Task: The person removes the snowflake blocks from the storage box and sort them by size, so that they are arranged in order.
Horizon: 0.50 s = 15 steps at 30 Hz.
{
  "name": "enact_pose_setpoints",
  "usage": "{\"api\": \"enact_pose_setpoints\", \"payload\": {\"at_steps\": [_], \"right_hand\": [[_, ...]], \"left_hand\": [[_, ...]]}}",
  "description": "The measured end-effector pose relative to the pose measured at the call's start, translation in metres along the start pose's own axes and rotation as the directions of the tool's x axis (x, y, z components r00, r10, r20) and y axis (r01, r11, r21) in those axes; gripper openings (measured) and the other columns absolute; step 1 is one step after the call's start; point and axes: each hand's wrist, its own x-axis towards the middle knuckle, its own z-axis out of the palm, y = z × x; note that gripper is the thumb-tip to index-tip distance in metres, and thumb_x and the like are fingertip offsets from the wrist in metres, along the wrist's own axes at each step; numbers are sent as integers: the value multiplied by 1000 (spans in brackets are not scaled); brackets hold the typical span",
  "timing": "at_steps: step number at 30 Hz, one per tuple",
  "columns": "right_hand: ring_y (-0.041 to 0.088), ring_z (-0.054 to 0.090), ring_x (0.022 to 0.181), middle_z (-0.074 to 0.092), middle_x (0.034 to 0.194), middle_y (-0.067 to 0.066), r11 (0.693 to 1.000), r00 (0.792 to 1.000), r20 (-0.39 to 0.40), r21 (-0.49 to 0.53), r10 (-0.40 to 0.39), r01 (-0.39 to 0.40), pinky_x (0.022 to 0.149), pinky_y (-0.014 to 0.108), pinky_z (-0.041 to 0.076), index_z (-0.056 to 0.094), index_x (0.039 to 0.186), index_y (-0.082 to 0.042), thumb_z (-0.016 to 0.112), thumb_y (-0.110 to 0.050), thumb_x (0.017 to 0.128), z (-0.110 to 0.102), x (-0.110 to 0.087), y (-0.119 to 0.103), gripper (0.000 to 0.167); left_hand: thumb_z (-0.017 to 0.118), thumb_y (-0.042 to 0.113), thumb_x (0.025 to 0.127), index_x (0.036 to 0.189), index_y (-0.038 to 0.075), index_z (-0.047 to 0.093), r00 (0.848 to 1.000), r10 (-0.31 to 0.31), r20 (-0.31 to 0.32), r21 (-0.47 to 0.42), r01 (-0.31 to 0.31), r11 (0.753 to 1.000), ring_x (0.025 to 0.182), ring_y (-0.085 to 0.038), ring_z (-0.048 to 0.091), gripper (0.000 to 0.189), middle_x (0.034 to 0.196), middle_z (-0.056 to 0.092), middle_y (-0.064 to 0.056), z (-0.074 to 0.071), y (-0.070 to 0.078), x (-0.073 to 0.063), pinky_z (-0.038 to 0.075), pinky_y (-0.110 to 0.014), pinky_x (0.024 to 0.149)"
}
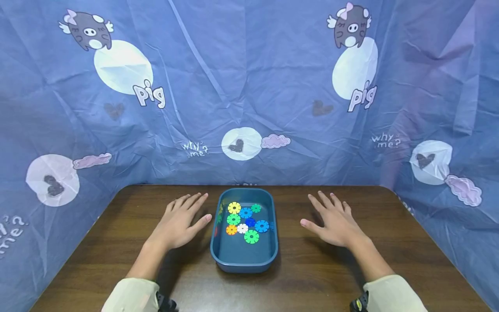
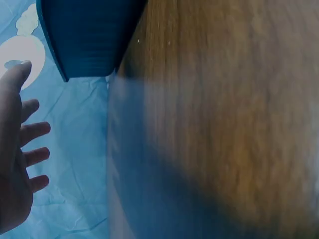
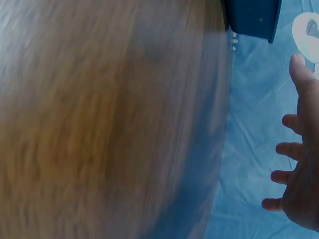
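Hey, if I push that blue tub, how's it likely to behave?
The tub is probably stiff, as its sides stand straight unsupported. It seems unlikely to tip, since it sits flat on the table. The discs inside look loose, so a quick shove might make them slide.

I am seeing a brown wooden table filling the lower part of the head view, its far edge running across a little below mid-frame and its far corners rounding off. Its sides are spreading toward the bottom corners. A blue bin is standing upright on it at lower centre, its long sides running toward the far edge. On my left wrist feed the table is taking up the right, the bin showing at upper left; on the right wrist feed it is filling the left, the bin showing at upper right.
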Motion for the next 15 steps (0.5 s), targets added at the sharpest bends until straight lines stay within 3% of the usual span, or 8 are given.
{"api": "enact_pose_setpoints", "payload": {"at_steps": [8, 15], "right_hand": [[49, 38, 140, 36, 161, 19, 996, 997, 9, 50, -73, 72, 104, 76, 30, 34, 161, -17, 45, -73, 97, 1, 8, -19, 86], [43, 42, 138, 41, 159, 16, 992, 993, 14, 37, -118, 118, 105, 73, 33, 38, 159, -16, 45, -74, 97, -1, 17, -33, 85]], "left_hand": [[49, 52, 105, 158, 14, 41, 999, -3, -44, -141, -4, 990, 136, -41, 45, 65, 152, 49, -18, 7, 7, 10, 34, -68, 107], [61, 35, 103, 153, 5, 45, 999, -17, -39, -288, 5, 958, 132, -44, 51, 61, 145, 53, -24, 12, 13, 22, 40, -64, 107]]}}
